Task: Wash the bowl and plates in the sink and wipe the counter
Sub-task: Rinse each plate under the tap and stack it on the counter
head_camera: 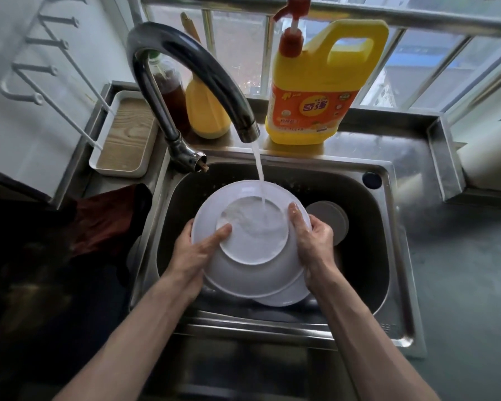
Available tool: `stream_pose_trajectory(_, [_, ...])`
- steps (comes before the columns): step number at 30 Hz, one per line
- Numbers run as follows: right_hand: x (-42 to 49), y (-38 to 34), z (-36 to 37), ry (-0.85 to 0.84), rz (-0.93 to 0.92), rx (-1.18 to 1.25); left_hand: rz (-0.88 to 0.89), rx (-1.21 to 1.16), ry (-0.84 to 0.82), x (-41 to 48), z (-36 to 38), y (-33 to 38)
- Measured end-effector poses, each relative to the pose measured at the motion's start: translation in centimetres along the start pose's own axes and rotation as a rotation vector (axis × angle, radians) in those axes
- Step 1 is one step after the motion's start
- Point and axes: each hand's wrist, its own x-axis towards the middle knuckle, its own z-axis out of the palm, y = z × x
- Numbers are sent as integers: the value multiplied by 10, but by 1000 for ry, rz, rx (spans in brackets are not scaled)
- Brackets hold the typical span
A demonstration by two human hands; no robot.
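A white bowl (255, 256) was held over the middle of the sink (399, 256), apparently turned base-up and tilted, so that the stream (259, 169) from the faucet (203, 70) fell on its far part and ran off into the basin. It was gripped from both sides, probably so it could be turned under the water. The left hand (194, 250) was clamped on the left rim, with the thumb laid across the base and the other fingers hidden underneath. The right hand (313, 238) was curled round the right wall, with the thumb pointing far.

One bowl was counted. One white plate (287, 296) showed just beneath its near edge, and one grey round dish (327, 218) lay low in the basin to the right; whether that was a plate could not be told. One yellow detergent jug (315, 91) was kept on the far ledge within reach, and two smaller bottles stood behind the faucet. One dark red cloth (104, 224) was left on the left, likely for the counter (460, 270), which was judged not yet wiped.
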Motion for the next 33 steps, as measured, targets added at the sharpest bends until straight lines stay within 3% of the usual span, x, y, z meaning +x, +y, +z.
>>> stream_pose_trajectory(5, [4,8,0,46,-45,-167,65,-77,-94,3,-8,1])
stream_pose_trajectory(12, [3,-12,11,23,-369,-552,62,15,-197,12,-13,21])
stream_pose_trajectory(15, [6,-23,12,-19,-322,-650,31,66,-255,16,-16,30])
stream_pose_trajectory(20, [13,-40,10,-143,-121,-544,-42,139,-363,20,-24,39])
stream_pose_trajectory(24, [12,-40,3,-364,13,-370,-118,199,-438,23,-24,41])
stream_pose_trajectory(26, [9,-36,-1,-394,18,-249,-123,182,-365,24,-22,38])
stream_pose_trajectory(30, [5,-16,-3,-269,-20,-67,-80,191,-87,12,-21,19])
stream_pose_trajectory(33, [-1,-2,-2,-229,21,63,-52,7,20,-3,-14,1])
